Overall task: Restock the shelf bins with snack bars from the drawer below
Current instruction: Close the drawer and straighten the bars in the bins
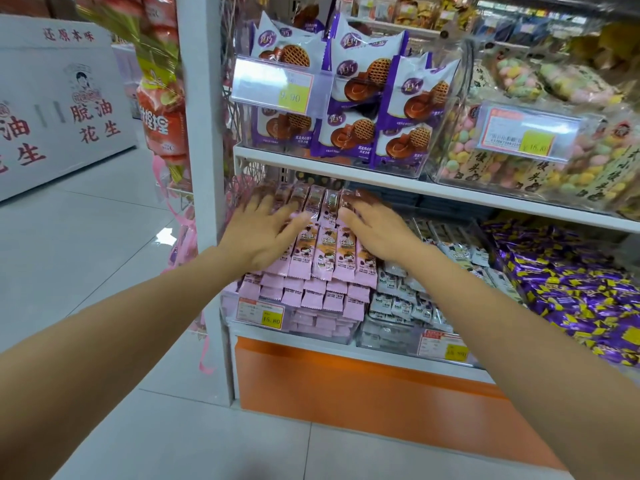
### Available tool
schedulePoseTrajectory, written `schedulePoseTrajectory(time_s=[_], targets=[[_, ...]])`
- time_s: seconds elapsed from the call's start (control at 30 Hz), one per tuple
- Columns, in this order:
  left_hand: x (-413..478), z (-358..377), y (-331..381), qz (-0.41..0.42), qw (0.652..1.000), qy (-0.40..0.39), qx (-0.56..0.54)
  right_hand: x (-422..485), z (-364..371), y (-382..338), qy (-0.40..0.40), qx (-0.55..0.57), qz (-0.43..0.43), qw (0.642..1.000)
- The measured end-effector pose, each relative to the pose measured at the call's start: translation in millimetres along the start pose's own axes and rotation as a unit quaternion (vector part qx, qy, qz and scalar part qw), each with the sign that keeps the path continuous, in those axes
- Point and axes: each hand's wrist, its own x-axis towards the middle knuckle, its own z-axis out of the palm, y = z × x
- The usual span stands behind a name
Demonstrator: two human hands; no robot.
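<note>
A heap of pink snack bars [325, 251] fills the clear bin [294, 327] at the left end of the lower shelf, piled above its rim. My left hand [266, 233] lies flat on the left side of the top row, fingers straight and spread. My right hand [377, 230] lies on the right side of the same row, fingers stretched forward over the bars. Neither hand grips a bar. Below the shelf, the orange drawer front [346, 389] is closed.
A bin of white snack bars [408, 299] stands right of the pink ones, then purple-and-yellow candies [568, 289]. The upper shelf [346, 168] hangs low over the pile, with purple waffle packs [363, 98] on it. A white shelf post [204, 133] stands at the left; tiled floor lies beyond.
</note>
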Motion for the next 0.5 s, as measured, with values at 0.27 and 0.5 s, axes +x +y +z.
schedulePoseTrajectory(time_s=[0.27, 0.5], targets=[[22, 2, -13, -0.043, 0.995, -0.093, 0.008, 27, 14, 9, -0.078, 0.001, 0.019, 0.997], [25, 6, -15, -0.042, 0.996, -0.08, 0.022, 35, 23, 15, -0.075, -0.054, 0.022, 0.995]])
